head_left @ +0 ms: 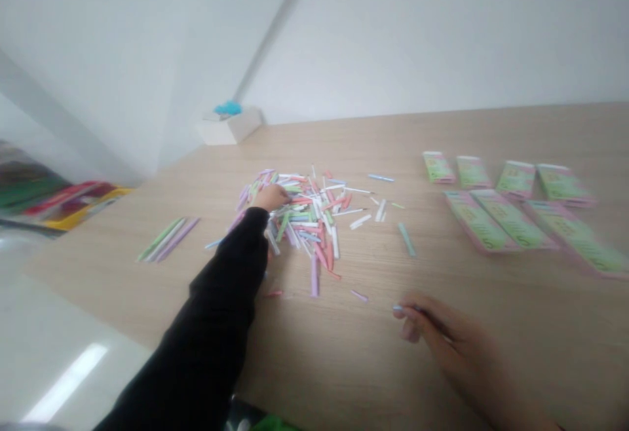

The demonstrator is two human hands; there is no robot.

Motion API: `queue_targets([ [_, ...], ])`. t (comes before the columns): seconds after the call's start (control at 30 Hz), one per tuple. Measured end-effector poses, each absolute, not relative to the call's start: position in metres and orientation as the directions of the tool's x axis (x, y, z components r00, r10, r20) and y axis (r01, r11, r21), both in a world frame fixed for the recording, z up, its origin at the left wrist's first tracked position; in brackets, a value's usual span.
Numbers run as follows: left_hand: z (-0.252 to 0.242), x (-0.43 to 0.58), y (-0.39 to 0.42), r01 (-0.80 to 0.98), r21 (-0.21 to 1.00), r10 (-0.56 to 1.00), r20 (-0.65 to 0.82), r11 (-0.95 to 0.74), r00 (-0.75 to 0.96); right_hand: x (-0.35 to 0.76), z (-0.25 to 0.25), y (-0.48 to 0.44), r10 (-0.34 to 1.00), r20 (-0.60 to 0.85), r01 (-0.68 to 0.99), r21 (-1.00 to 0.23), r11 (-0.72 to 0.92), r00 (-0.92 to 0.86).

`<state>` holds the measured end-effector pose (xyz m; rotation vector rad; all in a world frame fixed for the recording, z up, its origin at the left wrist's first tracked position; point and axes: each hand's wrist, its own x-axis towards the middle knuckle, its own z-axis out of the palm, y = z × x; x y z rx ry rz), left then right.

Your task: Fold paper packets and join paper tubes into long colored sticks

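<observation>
A loose pile of pastel pen parts (314,221), in purple, green, white, pink and blue, lies mid-table, with thin white refills (358,190) at its right side. My left hand (270,197) reaches into the pile's left part, its fingers curled down among the pieces; whatever is in them is hidden. Nearer the front edge, my right hand (432,326) is closed in a pinch above the table. A blue pen part (397,308) pokes out between its fingertips, mostly covered by them. A teal tube (406,240) and a small purple piece (359,295) lie near that hand.
Green and pink printed packets (491,221) lie in two rows at the right. Several long pens (168,240) lie side by side on the left. A white box (230,128) with something blue on it stands by the wall. Coloured trays (73,202) are beyond the table's left edge.
</observation>
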<state>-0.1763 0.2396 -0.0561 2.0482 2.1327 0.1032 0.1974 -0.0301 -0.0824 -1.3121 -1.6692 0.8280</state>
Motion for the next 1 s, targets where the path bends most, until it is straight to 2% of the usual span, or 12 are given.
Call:
queue_targets([
  [0.1,-0.058,-0.171,0.242,0.988,0.152,0.996,-0.089,0.029,-0.016,0.199,-0.083,-0.030,0.974,0.206,0.449,-0.864,0.226,-0.095],
  [0.2,-0.056,-0.174,0.240,0.990,0.140,0.996,-0.084,0.022,-0.011,0.200,-0.085,-0.028,0.957,0.258,0.470,-0.833,0.291,-0.136],
  [0.4,-0.037,-0.189,0.243,0.993,0.114,0.999,-0.007,0.032,-0.031,0.202,-0.093,-0.025,0.931,0.316,0.496,-0.788,0.364,-0.182],
  [0.67,-0.029,-0.164,0.252,0.993,0.092,0.989,-0.123,-0.076,0.087,0.201,-0.091,-0.029,0.944,0.287,0.529,-0.782,0.329,-0.162],
  [1.0,-0.031,-0.123,0.252,0.984,0.048,0.975,-0.140,-0.170,0.175,0.203,-0.099,-0.031,0.915,0.340,0.541,-0.739,0.402,-0.216],
])
